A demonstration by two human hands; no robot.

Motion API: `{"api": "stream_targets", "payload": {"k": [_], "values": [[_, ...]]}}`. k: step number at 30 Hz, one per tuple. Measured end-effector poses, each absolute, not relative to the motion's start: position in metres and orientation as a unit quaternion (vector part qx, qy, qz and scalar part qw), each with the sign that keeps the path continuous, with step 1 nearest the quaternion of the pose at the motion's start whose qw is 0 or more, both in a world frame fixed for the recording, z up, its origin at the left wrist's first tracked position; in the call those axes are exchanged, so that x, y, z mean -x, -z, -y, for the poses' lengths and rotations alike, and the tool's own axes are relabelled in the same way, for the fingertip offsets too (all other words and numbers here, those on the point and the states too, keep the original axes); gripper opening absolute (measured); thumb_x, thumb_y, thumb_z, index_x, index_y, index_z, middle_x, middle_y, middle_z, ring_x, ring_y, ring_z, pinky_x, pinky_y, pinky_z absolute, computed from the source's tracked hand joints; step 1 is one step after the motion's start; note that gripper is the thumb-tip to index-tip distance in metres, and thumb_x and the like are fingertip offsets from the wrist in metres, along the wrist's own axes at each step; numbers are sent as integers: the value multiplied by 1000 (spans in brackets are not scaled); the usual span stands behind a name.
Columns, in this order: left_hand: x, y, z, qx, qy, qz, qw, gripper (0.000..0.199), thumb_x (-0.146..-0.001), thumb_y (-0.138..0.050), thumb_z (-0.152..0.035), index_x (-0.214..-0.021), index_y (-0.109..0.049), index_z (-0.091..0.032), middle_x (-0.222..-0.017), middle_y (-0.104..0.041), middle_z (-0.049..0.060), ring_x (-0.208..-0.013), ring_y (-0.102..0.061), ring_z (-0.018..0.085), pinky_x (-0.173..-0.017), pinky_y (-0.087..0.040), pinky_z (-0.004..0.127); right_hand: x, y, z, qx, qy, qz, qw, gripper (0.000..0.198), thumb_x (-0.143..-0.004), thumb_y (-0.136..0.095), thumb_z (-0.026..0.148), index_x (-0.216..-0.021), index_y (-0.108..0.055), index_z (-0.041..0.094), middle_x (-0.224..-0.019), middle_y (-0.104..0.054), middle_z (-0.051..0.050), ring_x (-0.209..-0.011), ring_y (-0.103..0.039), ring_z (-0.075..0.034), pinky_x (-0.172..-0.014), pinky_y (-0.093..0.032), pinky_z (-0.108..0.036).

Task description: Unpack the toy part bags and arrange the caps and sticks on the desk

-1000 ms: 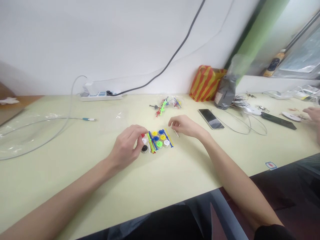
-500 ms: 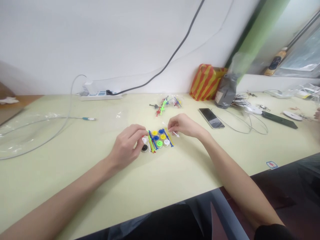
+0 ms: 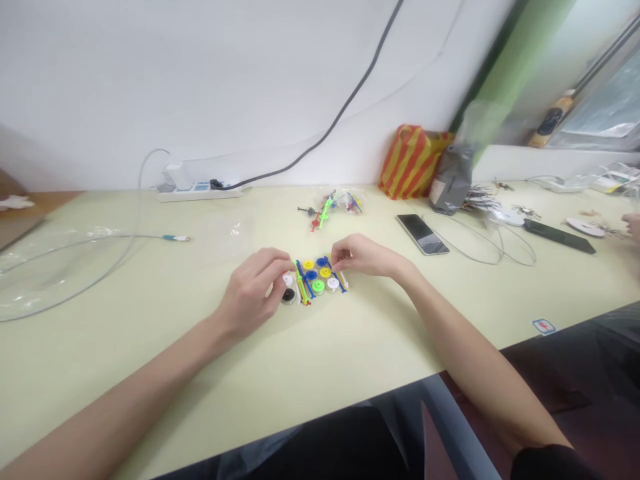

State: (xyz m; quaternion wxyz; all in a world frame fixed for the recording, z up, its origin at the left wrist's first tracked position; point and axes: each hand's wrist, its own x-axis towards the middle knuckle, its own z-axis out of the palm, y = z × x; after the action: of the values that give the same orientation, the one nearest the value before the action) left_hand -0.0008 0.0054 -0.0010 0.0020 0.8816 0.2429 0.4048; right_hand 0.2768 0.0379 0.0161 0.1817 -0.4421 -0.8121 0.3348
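Note:
My left hand point(image 3: 257, 283) curls at the left edge of a tight group of small plastic pieces. Its thumb and fingers close in by a white disc point(image 3: 287, 279), and what the fingertips grip is hidden. A black disc point(image 3: 288, 295) lies just below. My right hand point(image 3: 363, 255) pinches a white arrow-shaped stick point(image 3: 344, 280) at the group's right side, against a blue stick point(image 3: 342, 283). Between the hands lie yellow, blue, white and green discs, such as the green disc point(image 3: 319, 287). Several coloured sticks point(image 3: 303, 285) stand side by side left of them.
Farther back lie loose coloured pieces point(image 3: 325, 212) by a clear bag. A phone point(image 3: 423, 234), striped bag point(image 3: 413, 163) and grey pouch point(image 3: 451, 180) are to the right. A power strip point(image 3: 200, 191) sits against the wall; a cable point(image 3: 135, 233) loops at left. Another person's hand point(image 3: 633, 225) shows at far right.
My right hand has moved slightly down and left, bringing the white stick from a tilted pose to lie along the blue stick. My left hand has stayed in place.

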Motion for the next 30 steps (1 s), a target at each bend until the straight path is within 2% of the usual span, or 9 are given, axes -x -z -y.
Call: {"api": "stream_targets", "payload": {"k": [12,21,30], "values": [[0,1,-4,-882,-406,-239,3,24,-93,-47,-1,-103,-62,-18,-102,-65,9,-94,-63,21,-79,-51,35,-276,-17,-36,421,-343,821,177,8,-83,-69,20,-83,-73,13,-75,-71,-3,-67,-61,-15,-64,-43,-26],[1,0,-4,-881,-407,-242,7,24,-93,-46,-2,-104,-61,-18,-102,-65,9,-94,-63,21,-79,-51,35,-277,-22,-31,479,-274,815,176,11,-91,-57,13,-82,-62,16,-68,-69,0,-60,-55,-11,-62,-39,-24],[1,0,-3,-881,-406,-241,0,25,-94,-45,-1,-105,-60,-18,-103,-65,9,-95,-62,21,-81,-51,35,-272,-18,-31,462,-300,813,188,13,-94,-57,23,-85,-64,16,-74,-72,-3,-62,-60,-13,-60,-41,-24]]}}
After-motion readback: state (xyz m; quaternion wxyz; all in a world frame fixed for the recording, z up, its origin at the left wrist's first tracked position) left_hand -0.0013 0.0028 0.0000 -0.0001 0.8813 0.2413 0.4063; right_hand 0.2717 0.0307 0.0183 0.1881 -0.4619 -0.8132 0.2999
